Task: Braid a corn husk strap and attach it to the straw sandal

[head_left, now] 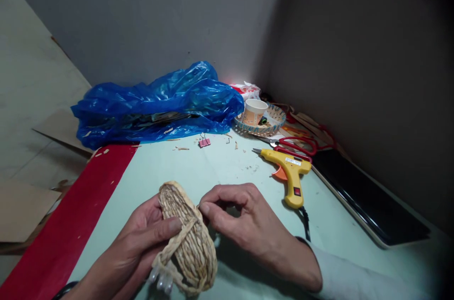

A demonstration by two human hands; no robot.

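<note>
A straw-coloured woven bundle [187, 238], wound from flat dried fibre, is held just above the pale table near the front edge. My left hand [142, 243] wraps round its left side, thumb pressed across the strands. My right hand [244, 219] pinches the end of a strand at the bundle's upper right, fingers curled together. A white sleeve covers my right forearm.
A yellow glue gun [291, 172] lies right of my hands, with red scissors [298, 145] behind it. A paper cup [254, 111] stands in a small woven basket [275, 122]. A crumpled blue plastic bag [159, 103], a pink binder clip [204, 141] and a dark tray [369, 200] are nearby. A red strip [71, 224] edges the table's left.
</note>
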